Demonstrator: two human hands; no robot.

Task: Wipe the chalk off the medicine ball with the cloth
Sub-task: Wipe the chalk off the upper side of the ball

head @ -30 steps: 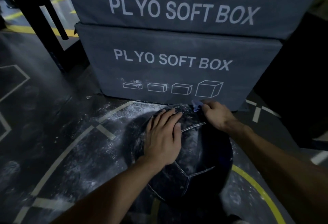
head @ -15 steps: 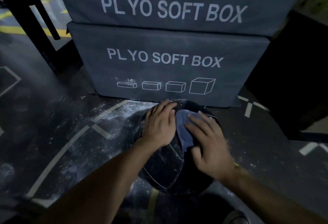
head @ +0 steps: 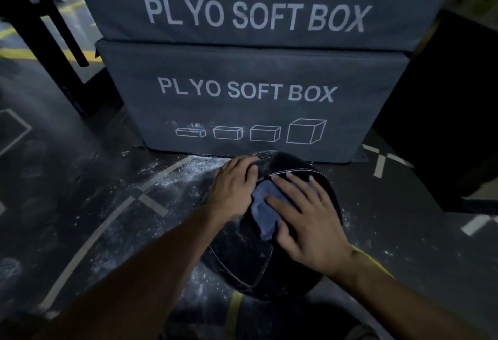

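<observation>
A black medicine ball [head: 252, 264] with pale stitched seams rests on the dark gym floor, just in front of the stacked boxes. My left hand [head: 233, 188] lies flat on the ball's upper left side, fingers spread toward the top. My right hand [head: 304, 218] presses a crumpled blue-grey cloth [head: 265, 211] onto the top of the ball, fingers stretched out over it. Part of the cloth sticks out from under my palm on the left. Little chalk shows on the visible panels of the ball.
Two grey "PLYO SOFT BOX" blocks [head: 250, 97] are stacked right behind the ball. White chalk dust [head: 172, 178] is scattered on the floor to the left. A black rack leg [head: 54, 43] stands at the back left, a dark block [head: 444, 124] at the right.
My right hand has drawn the cloth from the ball's far edge back over its top, toward me. My left hand has shifted up to the ball's far left side.
</observation>
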